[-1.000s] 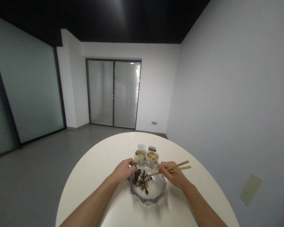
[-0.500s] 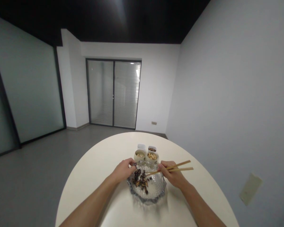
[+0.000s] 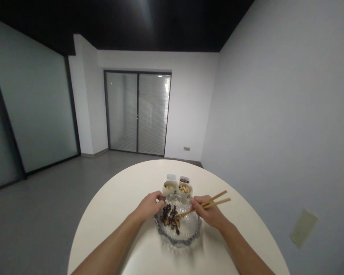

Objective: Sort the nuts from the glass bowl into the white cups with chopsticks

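Observation:
A clear cut-glass bowl [image 3: 186,237] sits on the round white table [image 3: 123,191] in front of me, with several dark seeds [image 3: 169,218] heaped in its left half. My left hand [image 3: 149,205] grips the bowl's far left rim. My right hand [image 3: 209,212] holds a pair of wooden chopsticks [image 3: 215,201]; their tips reach down into the bowl at the right edge of the seed pile.
Behind the bowl stand two round cups, one with pale contents [image 3: 169,187] and one with light nuts [image 3: 184,189]. Two small white dishes [image 3: 184,180] sit farther back. A grey wall runs close on the right; open floor and glass doors lie to the left and behind.
The chopsticks have tilted and their tips dropped lower into the bowl toward the seeds. My left hand has stayed on the rim.

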`<state>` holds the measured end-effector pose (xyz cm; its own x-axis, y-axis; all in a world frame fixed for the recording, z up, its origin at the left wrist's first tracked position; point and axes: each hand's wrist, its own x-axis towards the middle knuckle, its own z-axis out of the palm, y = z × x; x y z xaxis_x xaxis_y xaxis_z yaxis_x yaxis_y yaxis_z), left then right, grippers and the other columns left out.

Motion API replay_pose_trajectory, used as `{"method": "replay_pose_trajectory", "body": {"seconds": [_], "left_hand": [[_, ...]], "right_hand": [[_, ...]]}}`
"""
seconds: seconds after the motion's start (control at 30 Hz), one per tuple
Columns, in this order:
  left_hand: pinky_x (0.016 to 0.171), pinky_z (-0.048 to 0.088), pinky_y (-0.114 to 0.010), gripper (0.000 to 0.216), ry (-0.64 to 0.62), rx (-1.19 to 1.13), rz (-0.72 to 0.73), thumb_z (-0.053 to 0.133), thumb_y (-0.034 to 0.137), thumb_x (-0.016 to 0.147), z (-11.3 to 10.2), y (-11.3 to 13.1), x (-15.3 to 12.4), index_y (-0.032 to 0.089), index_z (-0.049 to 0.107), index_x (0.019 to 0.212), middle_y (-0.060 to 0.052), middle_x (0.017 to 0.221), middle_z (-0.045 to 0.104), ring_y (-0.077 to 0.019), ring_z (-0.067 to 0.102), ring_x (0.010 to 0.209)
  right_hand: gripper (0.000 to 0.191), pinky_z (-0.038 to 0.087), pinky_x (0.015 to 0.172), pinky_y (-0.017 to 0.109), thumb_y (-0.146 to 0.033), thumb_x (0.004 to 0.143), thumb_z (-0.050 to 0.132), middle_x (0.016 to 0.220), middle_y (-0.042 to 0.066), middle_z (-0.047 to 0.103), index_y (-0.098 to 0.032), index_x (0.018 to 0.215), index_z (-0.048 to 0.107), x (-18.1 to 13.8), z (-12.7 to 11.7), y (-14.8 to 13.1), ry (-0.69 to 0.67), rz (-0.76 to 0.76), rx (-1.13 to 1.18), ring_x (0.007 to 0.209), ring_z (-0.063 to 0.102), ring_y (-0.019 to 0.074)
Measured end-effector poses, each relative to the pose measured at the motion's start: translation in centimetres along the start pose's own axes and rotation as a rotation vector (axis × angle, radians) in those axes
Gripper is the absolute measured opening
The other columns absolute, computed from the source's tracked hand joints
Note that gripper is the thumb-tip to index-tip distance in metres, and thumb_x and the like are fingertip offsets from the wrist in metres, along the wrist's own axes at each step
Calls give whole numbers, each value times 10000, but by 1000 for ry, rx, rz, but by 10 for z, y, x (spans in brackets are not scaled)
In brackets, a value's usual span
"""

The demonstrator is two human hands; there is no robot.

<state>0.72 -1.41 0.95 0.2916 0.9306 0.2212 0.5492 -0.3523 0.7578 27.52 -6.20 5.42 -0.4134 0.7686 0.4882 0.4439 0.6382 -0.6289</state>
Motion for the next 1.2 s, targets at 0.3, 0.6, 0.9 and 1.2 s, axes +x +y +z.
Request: {"method": "replay_pose_trajectory", "body": {"seconds": [0.3,0.6,0.9,1.2], "left_hand": [[697,464,-244,245,-3,4,-1,543,255,791,0,-2,0,158,702,951,-46,916,732,-183,640,791],[695,460,-247,229,-8,15,-15,543,270,798,-4,5,-3,168,692,940,-38,915,726,-181,634,780],[703,460,-246,240,2,21,4,541,274,796,-4,3,-2,169,703,939,-46,924,732,-188,641,807],[721,469,-247,248,5,17,-10,546,269,794,-4,5,-2,170,709,954,-49,966,740,-200,656,855]], "right_hand": [[604,290,437,229,-568,995,426,452,-19,475,-176,561,576,0,2,-8,-21,-13,5,437,405,103],[599,323,412,232,-602,964,453,414,-22,480,-173,603,662,2,-8,-2,150,46,79,388,419,109],[617,381,428,259,-648,938,468,384,-16,484,-177,633,726,5,-18,4,350,62,80,379,440,127],[617,386,414,263,-706,904,474,416,-10,517,-180,663,687,35,-32,27,645,130,39,387,463,135]]}}
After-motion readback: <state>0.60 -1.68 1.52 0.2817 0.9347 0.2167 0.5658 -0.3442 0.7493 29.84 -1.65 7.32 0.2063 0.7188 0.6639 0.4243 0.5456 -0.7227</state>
